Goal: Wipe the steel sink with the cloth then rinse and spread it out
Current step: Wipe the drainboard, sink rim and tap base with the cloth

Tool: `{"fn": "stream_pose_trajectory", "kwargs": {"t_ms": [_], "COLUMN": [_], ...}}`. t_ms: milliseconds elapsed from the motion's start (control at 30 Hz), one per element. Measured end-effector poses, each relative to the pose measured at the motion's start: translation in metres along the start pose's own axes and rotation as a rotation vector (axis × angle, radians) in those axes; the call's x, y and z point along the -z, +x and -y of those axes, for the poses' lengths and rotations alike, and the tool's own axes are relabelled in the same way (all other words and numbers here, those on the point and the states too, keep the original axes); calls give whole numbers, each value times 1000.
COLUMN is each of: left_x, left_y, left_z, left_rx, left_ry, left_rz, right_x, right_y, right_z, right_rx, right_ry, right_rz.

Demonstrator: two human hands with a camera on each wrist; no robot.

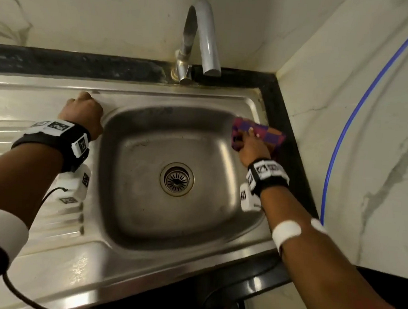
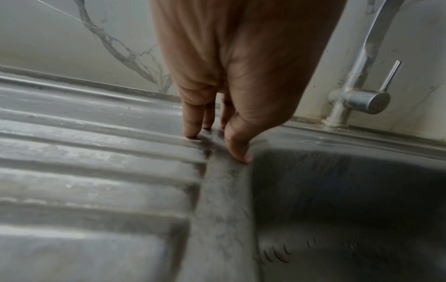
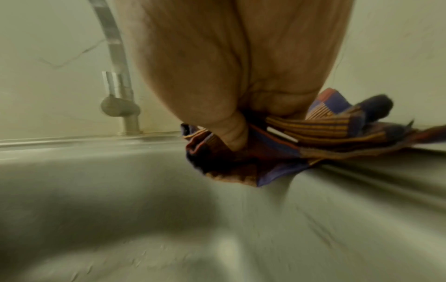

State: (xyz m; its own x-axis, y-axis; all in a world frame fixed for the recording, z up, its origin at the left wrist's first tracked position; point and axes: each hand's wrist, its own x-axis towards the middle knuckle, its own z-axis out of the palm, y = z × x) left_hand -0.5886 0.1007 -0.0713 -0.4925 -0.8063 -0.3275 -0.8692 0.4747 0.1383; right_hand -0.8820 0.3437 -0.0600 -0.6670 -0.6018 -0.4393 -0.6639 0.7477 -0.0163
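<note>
Home kitchen; steel sink [image 1: 46, 259] with drainboard, gooseneck tap [image 1: 201, 38], marble-patterned wall tiles [image 1: 87, 13]

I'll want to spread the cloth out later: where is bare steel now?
Ribbed drainboard, left of the left hand, is bare. So is the front rim below the basin. The right rim is crowded: the right hand holds the cloth there.

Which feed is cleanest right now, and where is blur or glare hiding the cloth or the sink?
Head view: sharpest, dim, wide-angle bend, glare on the sink's front rim, cloth readable. Right wrist view: heavy motion blur, basin smeared, right hand on the cloth still legible. Left wrist view: left hand soft, drainboard ridges clear.
</note>
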Motion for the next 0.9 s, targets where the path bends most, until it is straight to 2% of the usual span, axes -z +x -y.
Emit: {"fn": "stream_pose_trajectory", "kwargs": {"t_ms": [133,233,333,633,767,900], "left_x": [1,2,2,-7,-5,-5], "left_y": [2,4,4,3,4,3], "left_z": [1,5,9,21,22,26], "left_rx": [-19,-43,-73,-150,-183,-212], "left_ry": [35,43,32,56,71,51], "left_rz": [15,9,7,-8,9,8], "right_x": [20,12,-9,-61,-76,-86], "right_y": [16,-2,-34,-154,-201,-227], "right_z": [7,-4,-17,-57,-62,-46], "right_rx": [-15,-1,-3,-259,-228,-191], "right_ry": [-26,-70,-90,26,57,33], "right_rz": [-9,-14,30,95,147,162]}}
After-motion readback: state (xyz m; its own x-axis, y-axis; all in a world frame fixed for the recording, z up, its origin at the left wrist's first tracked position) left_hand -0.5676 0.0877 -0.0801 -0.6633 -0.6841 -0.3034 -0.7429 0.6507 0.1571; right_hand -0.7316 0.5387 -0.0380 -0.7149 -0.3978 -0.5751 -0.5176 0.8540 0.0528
